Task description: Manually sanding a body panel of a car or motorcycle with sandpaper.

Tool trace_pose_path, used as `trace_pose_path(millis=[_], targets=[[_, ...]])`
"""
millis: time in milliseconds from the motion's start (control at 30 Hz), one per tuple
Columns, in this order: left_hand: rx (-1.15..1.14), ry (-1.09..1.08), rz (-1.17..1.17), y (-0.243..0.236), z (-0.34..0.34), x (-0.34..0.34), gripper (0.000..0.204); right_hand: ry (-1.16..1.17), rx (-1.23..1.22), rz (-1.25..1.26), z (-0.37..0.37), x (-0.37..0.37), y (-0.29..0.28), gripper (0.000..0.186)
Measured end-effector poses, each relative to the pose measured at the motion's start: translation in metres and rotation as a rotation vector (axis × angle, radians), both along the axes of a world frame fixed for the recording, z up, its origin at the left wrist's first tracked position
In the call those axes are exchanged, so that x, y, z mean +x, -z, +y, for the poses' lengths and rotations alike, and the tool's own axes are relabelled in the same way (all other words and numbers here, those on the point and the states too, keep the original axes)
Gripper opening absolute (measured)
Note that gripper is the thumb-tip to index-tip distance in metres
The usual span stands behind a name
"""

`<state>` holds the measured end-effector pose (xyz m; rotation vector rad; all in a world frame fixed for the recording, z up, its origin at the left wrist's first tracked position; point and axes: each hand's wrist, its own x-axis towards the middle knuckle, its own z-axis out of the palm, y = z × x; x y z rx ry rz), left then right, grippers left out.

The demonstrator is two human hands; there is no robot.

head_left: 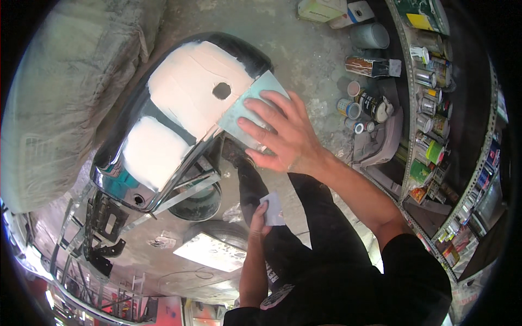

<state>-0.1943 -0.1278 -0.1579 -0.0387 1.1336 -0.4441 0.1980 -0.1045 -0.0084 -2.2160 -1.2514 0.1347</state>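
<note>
A dark, glossy car bumper [163, 117] lies at an angle in front of me, with large patches of pale filler [187, 76] spread over its face. A round hole goes through the bigger patch. My right hand [285, 130] rests with fingers spread on a pale teal sheet [263, 87], which lies against the bumper's right end and looks like sandpaper. Lower down, beside my leg, my left hand [261, 219] pinches a small pale grey, square-cornered sheet [274, 209] between thumb and fingers. Whether that piece is stiff or paper, I cannot tell.
Under the bumper are a metal stand [187, 191] and a dark bucket [198, 204]. A tyre [217, 233] and white panel [209, 251] lie nearby. A shelf rack [410, 108] with several cans is at right; more cans [375, 106] stand before it. A covered bulk [65, 98] fills the left.
</note>
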Motion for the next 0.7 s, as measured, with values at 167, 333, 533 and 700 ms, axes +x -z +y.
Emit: trace_pose_path(millis=[167,333,533,700], targets=[[-0.024,0.004,0.007,-0.001,0.001,0.003,0.043,0.003,-0.029,0.008,-0.002,-0.001,-0.002,0.063],[-0.02,0.022,-0.011,-0.001,0.001,0.004,0.046,0.005,-0.073,0.047,0.006,0.003,-0.022,0.051],[-0.01,0.02,-0.043,-0.003,0.003,0.005,0.048,-0.043,-0.225,0.133,0.008,0.009,-0.054,0.047],[-0.008,-0.005,-0.003,-0.008,0.003,0.013,0.044,-0.042,-0.096,0.071,0.006,-0.002,-0.035,0.054]])
